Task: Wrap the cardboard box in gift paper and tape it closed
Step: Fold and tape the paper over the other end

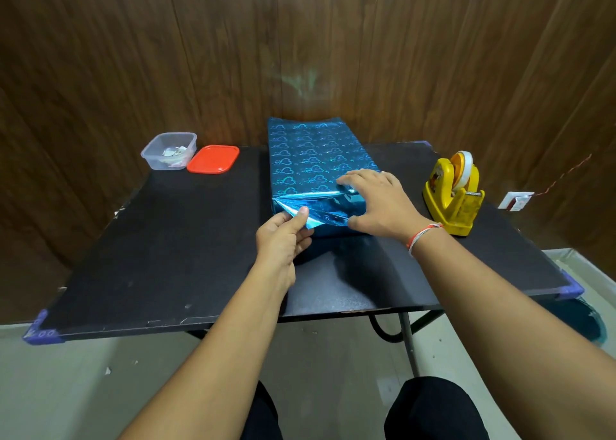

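Note:
A box covered in shiny blue heart-patterned gift paper (pixel 310 159) lies lengthwise in the middle of the black table (pixel 166 246); no cardboard shows. At its near end the paper is folded into flaps. My left hand (pixel 283 239) pinches the lower triangular flap (pixel 300 218) between thumb and fingers. My right hand (pixel 376 203) rests on the box's near right corner, fingers spread flat over the top and thumb against the end face. A yellow tape dispenser (pixel 453 193) with a roll of tape stands to the right of the box.
A clear plastic tub (pixel 168 151) holding small scraps sits at the back left, its red lid (pixel 213 158) beside it. A wood-panelled wall stands right behind the table. My knees are below the near table edge.

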